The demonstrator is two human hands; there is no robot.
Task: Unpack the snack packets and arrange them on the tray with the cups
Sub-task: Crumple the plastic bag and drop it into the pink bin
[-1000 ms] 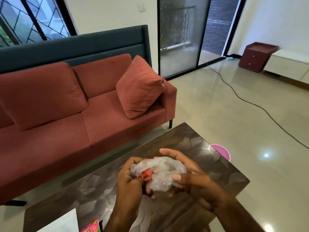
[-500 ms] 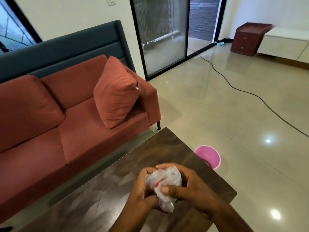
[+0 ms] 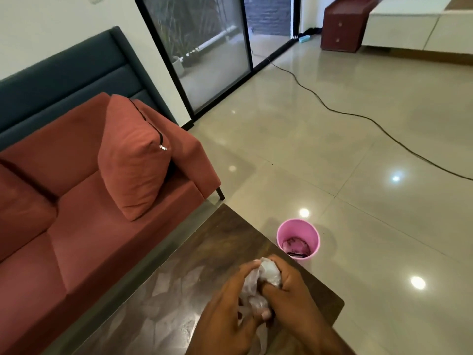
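Two bare hands crush a clear plastic bag (image 3: pixel 266 276) into a ball above the right end of a dark wooden coffee table (image 3: pixel 217 242). The left hand (image 3: pixel 225 313) wraps the lower, looser part of the plastic, fingers curled around it and a thumb tip showing pale against the film. The right hand (image 3: pixel 291 285) closes over the upper wad, fingers pressed tight into it, so that only a crumpled white bulge shows between the two fists. A tail of the bag hangs below the hands toward the tabletop. Whether anything remains inside the bag cannot be told; no snack packet, tray or cup appears in this view.

On the glossy tiled floor just beyond the table's far right corner stands a pink wastebasket (image 3: pixel 298 238), open-topped, with dark, crumpled material lying at its bottom. A rust-red sofa (image 3: pixel 84 226) runs along the table's left side, a matching cushion (image 3: pixel 133 160) propped upright against its armrest, zipper facing out. A black cable (image 3: pixel 358 115) snakes across the tiles from a sliding glass door (image 3: pixel 204 52), and a dark red cabinet (image 3: pixel 344 24) sits at the far wall.
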